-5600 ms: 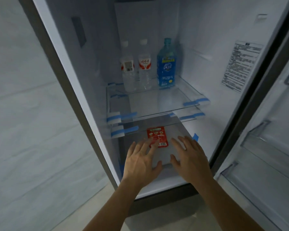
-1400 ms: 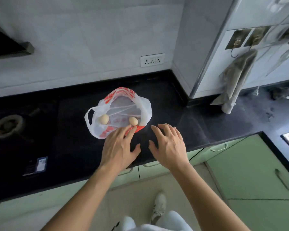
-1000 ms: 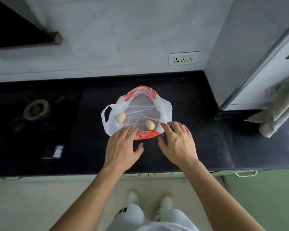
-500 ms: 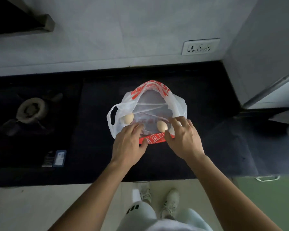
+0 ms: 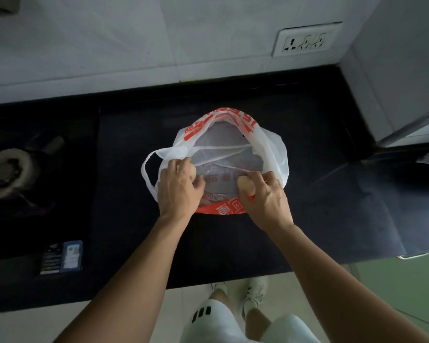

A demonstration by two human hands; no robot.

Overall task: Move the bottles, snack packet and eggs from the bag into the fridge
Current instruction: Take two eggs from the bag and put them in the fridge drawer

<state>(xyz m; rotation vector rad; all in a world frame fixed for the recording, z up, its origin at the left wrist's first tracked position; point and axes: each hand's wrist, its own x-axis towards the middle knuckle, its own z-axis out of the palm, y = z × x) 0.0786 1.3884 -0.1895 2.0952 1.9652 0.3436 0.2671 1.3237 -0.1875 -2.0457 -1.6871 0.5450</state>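
Observation:
A white plastic bag [image 5: 273,149] with red print lies open on the black counter [image 5: 233,243]. My left hand [image 5: 177,189] reaches into the bag's left side, fingers curled round an egg [image 5: 192,172] that is mostly hidden under them. My right hand [image 5: 264,196] is at the bag's right side and pinches the second egg [image 5: 245,183] between thumb and fingers. The fridge, bottles and snack packet are out of view.
A gas burner [image 5: 8,169] sits on the counter at far left, a small dark card or packet [image 5: 62,256] near the front edge. A wall socket [image 5: 307,40] is at upper right, a grey cabinet side [image 5: 394,70] at right. My legs and shoes stand below.
Both hands have moved forward from the bag's near edge into the bag. Each has closed its fingers on one egg. Earlier still, the hands were at the fridge's lower shelf.

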